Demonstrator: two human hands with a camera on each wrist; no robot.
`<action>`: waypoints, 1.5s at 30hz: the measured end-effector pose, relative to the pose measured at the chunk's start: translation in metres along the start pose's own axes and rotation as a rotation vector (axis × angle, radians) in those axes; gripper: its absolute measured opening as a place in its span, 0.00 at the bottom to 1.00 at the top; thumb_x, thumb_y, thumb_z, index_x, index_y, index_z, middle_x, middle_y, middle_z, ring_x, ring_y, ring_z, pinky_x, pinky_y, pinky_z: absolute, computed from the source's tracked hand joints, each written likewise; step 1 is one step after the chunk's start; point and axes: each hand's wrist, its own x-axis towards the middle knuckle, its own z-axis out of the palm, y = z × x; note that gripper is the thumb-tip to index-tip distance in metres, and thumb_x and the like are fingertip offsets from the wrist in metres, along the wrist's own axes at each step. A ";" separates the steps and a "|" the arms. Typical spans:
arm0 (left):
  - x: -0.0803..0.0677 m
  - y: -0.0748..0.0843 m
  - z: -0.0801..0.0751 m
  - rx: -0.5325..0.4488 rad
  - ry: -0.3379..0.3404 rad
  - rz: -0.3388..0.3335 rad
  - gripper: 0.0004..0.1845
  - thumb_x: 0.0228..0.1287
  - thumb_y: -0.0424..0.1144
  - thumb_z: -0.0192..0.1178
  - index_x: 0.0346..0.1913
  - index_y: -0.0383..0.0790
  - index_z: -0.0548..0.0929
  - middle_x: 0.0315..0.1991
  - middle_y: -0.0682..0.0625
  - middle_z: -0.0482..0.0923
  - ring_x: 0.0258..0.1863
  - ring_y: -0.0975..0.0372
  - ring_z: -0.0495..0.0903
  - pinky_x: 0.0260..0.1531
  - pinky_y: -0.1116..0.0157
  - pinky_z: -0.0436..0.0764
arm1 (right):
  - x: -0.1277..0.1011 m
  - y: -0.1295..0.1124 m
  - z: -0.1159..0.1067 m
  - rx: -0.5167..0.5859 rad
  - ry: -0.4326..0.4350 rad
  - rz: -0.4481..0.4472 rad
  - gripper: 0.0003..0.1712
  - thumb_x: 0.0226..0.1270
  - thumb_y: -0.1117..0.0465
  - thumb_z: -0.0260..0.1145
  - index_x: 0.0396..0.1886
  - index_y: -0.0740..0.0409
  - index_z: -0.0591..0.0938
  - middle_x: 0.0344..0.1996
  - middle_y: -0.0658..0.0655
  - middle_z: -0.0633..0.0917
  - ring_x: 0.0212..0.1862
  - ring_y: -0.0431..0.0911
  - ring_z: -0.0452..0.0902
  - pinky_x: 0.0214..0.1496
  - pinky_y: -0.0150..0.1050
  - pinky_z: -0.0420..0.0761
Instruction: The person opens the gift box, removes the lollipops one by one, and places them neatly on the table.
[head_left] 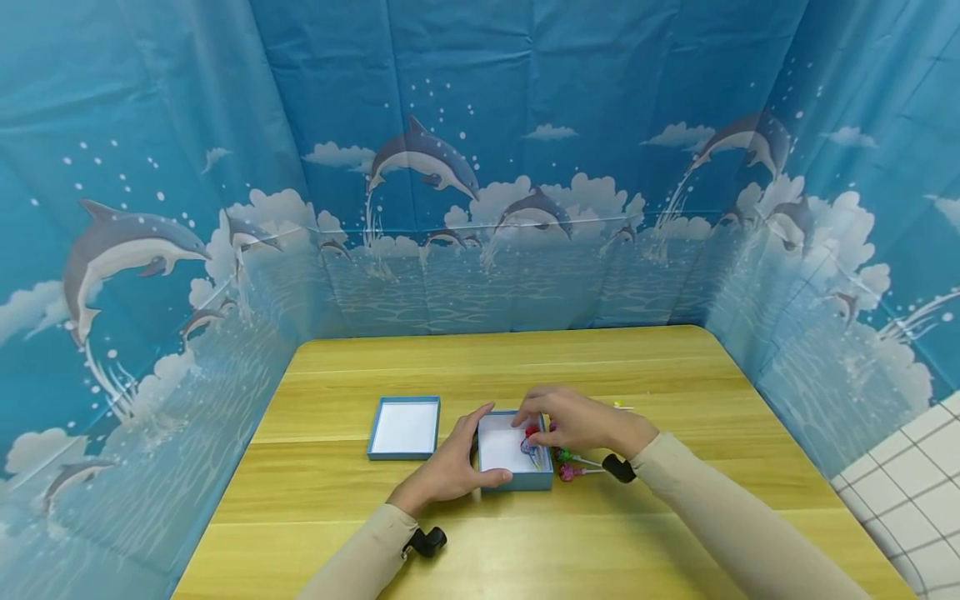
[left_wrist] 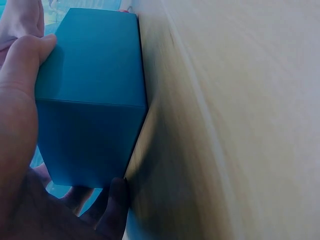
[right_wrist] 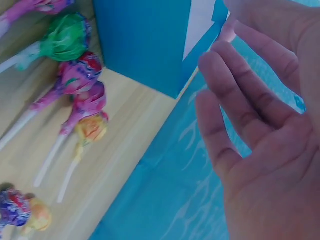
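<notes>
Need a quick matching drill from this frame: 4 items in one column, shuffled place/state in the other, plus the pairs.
Column 1
1. left hand
2. right hand
3. box lid
4. loose lollipops

Column 2
A. lying open side up on the table, left of the box and apart from it
B. gripping the near left corner of the blue box
C. on the table just right of the box
D. over the box's far right edge, fingers relaxed, above the lollipops inside

Pairs: 1-B, 2-D, 3-A, 4-C
</notes>
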 end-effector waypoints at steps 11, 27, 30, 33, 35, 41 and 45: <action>-0.004 -0.001 0.001 0.002 0.001 -0.007 0.63 0.74 0.64 0.79 0.98 0.59 0.48 0.91 0.38 0.61 0.81 0.49 0.74 0.80 0.39 0.78 | 0.028 -0.003 0.000 0.049 -0.227 0.015 0.15 0.80 0.66 0.80 0.62 0.60 0.94 0.51 0.59 0.95 0.41 0.35 0.87 0.48 0.33 0.90; -0.003 -0.001 0.001 -0.003 -0.002 -0.005 0.62 0.75 0.63 0.79 0.98 0.61 0.48 0.90 0.38 0.61 0.78 0.51 0.76 0.78 0.43 0.79 | 0.052 -0.008 0.002 -0.039 -0.379 0.152 0.17 0.72 0.65 0.87 0.57 0.58 0.95 0.46 0.54 0.97 0.42 0.34 0.88 0.51 0.32 0.90; -0.003 -0.001 0.002 -0.001 -0.004 -0.005 0.62 0.76 0.63 0.78 0.98 0.61 0.48 0.91 0.38 0.60 0.81 0.49 0.75 0.79 0.41 0.78 | 0.054 -0.010 0.005 -0.065 -0.383 0.169 0.16 0.70 0.66 0.88 0.55 0.57 0.95 0.47 0.53 0.97 0.46 0.38 0.91 0.53 0.33 0.91; -0.003 -0.001 0.002 0.000 -0.003 -0.005 0.63 0.75 0.63 0.79 0.99 0.59 0.48 0.91 0.38 0.60 0.83 0.48 0.74 0.81 0.40 0.77 | 0.056 -0.012 0.008 -0.078 -0.380 0.176 0.15 0.70 0.69 0.87 0.53 0.56 0.96 0.47 0.52 0.97 0.49 0.41 0.93 0.54 0.34 0.91; -0.003 -0.001 0.002 0.005 -0.002 -0.006 0.63 0.75 0.64 0.78 0.99 0.59 0.48 0.92 0.38 0.60 0.84 0.48 0.73 0.81 0.39 0.77 | 0.057 -0.012 0.009 -0.080 -0.376 0.165 0.14 0.71 0.70 0.86 0.52 0.55 0.96 0.47 0.51 0.97 0.49 0.41 0.93 0.53 0.33 0.91; -0.002 0.000 0.000 0.013 -0.002 -0.005 0.63 0.75 0.65 0.78 0.99 0.59 0.48 0.92 0.38 0.59 0.83 0.48 0.74 0.81 0.39 0.77 | 0.057 -0.009 0.014 -0.067 -0.354 0.114 0.11 0.73 0.72 0.82 0.48 0.54 0.98 0.43 0.50 0.97 0.44 0.39 0.91 0.50 0.32 0.89; -0.002 0.001 0.000 0.010 -0.002 -0.003 0.63 0.75 0.65 0.78 0.98 0.60 0.47 0.93 0.38 0.58 0.83 0.48 0.73 0.81 0.39 0.77 | 0.055 -0.009 0.014 -0.061 -0.342 0.123 0.09 0.75 0.70 0.82 0.47 0.52 0.98 0.42 0.49 0.97 0.42 0.36 0.89 0.50 0.33 0.89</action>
